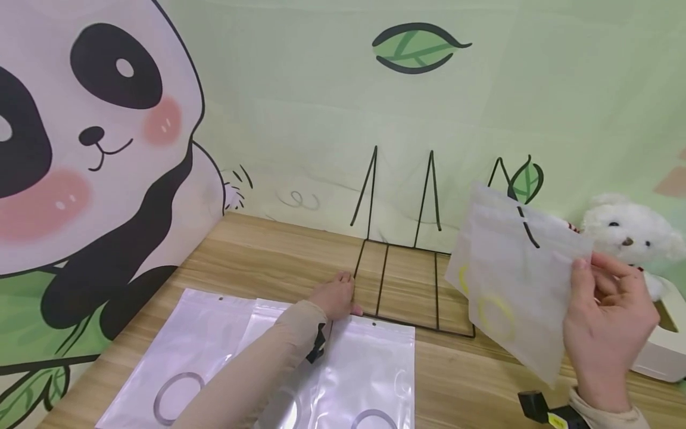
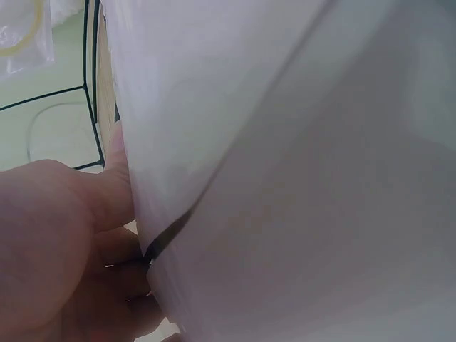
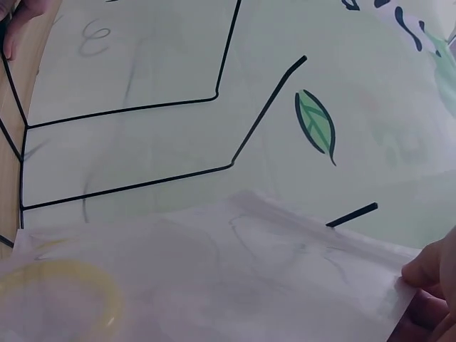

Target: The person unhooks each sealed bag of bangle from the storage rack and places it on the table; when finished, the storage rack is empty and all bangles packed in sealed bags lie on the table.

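My right hand (image 1: pixel 611 316) pinches the right edge of a translucent zip bag (image 1: pixel 520 298) with a yellow ring inside. A black prong of the wire rack (image 1: pixel 436 292) pokes out in front of this bag near its top edge. Behind it shows part of another bag (image 1: pixel 457 265), also with a yellow ring. My left hand (image 1: pixel 334 296) grips the rack's base at its left front side; in the left wrist view a white bag hides some of its fingers. Several pale zip bags (image 1: pixel 370 357) with rings inside lie on the table beneath my left forearm.
A white plush bear (image 1: pixel 621 229) sits at the right, behind a white box (image 1: pixel 664 351) with an opening. The wood-patterned table (image 1: pixel 284 256) meets a green printed backdrop. Two bare prongs (image 1: pixel 370 190) of the rack stand upright near the backdrop.
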`<state>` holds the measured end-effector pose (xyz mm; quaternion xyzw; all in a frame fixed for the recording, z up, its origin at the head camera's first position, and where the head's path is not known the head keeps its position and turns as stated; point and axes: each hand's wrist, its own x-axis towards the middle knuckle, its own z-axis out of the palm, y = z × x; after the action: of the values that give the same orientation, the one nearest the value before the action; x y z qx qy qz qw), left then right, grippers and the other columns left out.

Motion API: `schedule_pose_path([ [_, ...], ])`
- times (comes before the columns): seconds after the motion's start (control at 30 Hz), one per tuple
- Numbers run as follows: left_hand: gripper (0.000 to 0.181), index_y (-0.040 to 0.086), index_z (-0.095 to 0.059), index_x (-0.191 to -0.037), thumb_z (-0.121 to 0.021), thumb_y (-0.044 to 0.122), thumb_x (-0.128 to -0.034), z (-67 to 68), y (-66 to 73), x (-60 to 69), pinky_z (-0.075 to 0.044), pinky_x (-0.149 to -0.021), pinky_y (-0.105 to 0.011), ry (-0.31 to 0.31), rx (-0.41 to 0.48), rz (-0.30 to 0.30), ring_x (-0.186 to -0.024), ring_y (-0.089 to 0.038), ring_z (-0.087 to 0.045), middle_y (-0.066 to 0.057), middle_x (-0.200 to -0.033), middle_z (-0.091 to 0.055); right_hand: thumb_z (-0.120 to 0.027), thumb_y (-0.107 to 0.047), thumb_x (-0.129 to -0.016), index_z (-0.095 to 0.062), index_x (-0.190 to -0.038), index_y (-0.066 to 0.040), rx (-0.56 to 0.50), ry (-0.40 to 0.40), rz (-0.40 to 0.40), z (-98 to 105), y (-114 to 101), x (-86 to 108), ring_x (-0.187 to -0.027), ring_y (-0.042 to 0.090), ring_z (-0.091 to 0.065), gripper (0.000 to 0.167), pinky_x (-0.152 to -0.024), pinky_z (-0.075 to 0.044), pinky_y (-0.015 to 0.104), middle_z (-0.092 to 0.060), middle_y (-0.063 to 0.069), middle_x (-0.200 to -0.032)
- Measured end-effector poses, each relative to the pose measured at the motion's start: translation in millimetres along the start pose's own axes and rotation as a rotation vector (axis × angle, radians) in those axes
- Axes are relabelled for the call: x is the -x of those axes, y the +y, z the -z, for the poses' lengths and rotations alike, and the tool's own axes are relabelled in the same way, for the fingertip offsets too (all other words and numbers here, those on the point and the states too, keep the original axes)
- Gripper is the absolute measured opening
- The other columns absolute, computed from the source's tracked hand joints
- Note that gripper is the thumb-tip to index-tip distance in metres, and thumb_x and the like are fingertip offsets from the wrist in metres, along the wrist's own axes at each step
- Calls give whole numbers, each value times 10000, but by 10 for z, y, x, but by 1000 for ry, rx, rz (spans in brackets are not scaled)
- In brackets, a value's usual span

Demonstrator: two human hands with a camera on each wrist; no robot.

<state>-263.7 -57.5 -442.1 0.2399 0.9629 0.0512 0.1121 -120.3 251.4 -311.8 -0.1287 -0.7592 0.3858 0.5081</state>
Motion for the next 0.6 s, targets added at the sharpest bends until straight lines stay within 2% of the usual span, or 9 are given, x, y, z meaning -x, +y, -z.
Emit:
schedule_pose_path([
  [0.23, 850, -58, -374, -1447, -627, 521, -878, -24, 0, -12, -356, -1084, -451, -1, -10, 13, -1410, -298, -307, -202, -1520, -342, -644, -190, -937, -688, -1139, -72, 38, 15, 6, 100, -36, 47, -737, -138, -575, 238, -609, -383, 75, -580, -297, -892],
  [0.37, 845, -57, -372, -1449, -622, 520, -883, -33, 1, -5, -347, -1090, -453, -6, -14, 15, -1418, -293, -293, -200, -1523, -337, -637, -202, -943, -683, -1158, -99, 59, 6, -21, 168, -63, 95, -774, -153, -571, 243, -623, -385, 66, -583, -283, -931],
  [0.43, 841, -58, -377, -1445, -626, 516, -883, -30, 5, -1, -349, -1089, -452, -4, -12, 12, -1417, -294, -296, -201, -1521, -340, -628, -209, -949, -677, -1170, -119, 67, 2, -43, 208, -79, 119, -775, -148, -570, 244, -633, -388, 59, -582, -291, -935],
  [0.53, 834, -58, -379, -1444, -625, 511, -886, -24, 12, 6, -358, -1082, -451, -3, -10, 6, -1413, -297, -302, -201, -1521, -341, -610, -241, -958, -652, -1197, -174, 87, -4, -119, 275, -118, 159, -787, -135, -554, 251, -651, -385, 67, -592, -280, -960],
  [0.6, 835, -60, -372, -1447, -620, 510, -889, -17, 15, 9, -363, -1079, -450, -6, -13, 4, -1412, -299, -304, -203, -1523, -335, -590, -281, -967, -623, -1233, -206, 126, -13, -197, 321, -165, 177, -807, -123, -532, 278, -679, -375, 78, -658, -181, -1046],
])
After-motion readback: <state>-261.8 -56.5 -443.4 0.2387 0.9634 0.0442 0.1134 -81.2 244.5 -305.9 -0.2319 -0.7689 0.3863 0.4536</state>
